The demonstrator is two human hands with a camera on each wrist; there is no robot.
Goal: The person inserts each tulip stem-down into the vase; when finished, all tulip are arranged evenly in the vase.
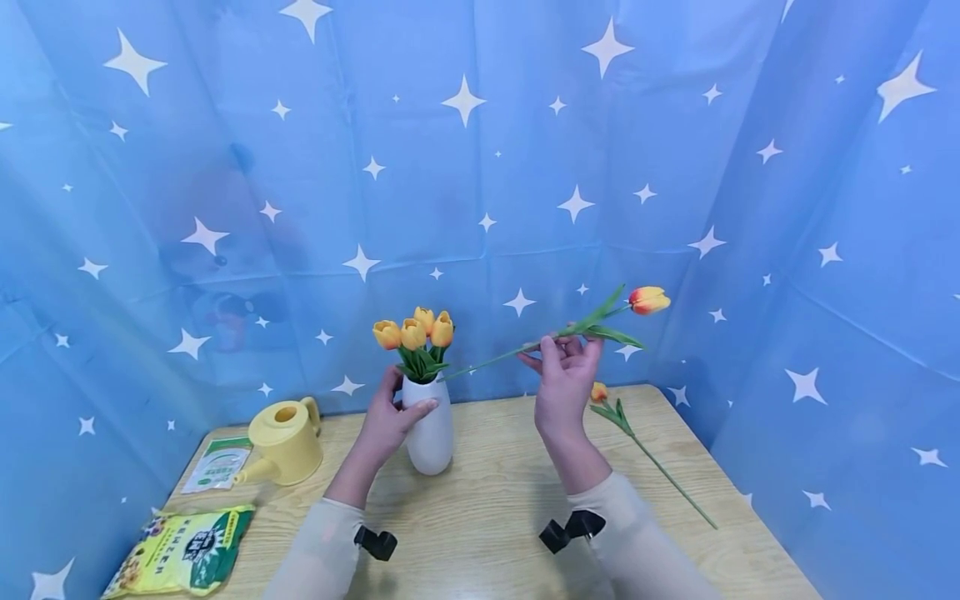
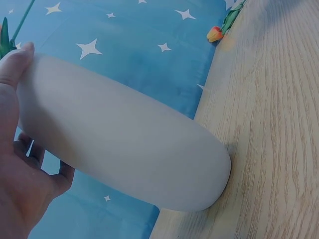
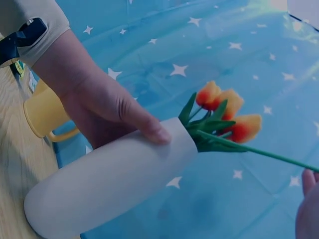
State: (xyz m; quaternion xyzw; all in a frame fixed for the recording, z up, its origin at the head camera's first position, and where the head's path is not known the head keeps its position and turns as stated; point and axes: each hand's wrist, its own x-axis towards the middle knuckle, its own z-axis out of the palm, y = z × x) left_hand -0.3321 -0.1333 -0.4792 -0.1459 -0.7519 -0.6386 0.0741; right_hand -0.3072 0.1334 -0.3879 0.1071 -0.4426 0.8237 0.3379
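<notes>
A white vase (image 1: 430, 429) stands on the table, holding several orange-yellow artificial tulips (image 1: 413, 335) with green leaves. My left hand (image 1: 386, 423) grips the vase near its rim, thumb across the front and fingers round the far side. To the right, my right hand (image 1: 567, 387) pinches the green stem of a red-and-yellow tulip (image 1: 649, 300). This tulip lies slantwise in the air, bloom up to the right. Its stem's lower end is at the vase mouth beside the leaves; the right wrist view shows the stem (image 3: 279, 158) crossing there. Whether the tip is inside cannot be told.
Another tulip (image 1: 621, 418) lies on the table (image 1: 480, 508) at the right. On the left are a yellow watering can (image 1: 288, 446), a small white-and-green packet (image 1: 219, 465) and a yellow-green bag (image 1: 183, 550). A blue star-patterned curtain (image 1: 525, 167) surrounds the table.
</notes>
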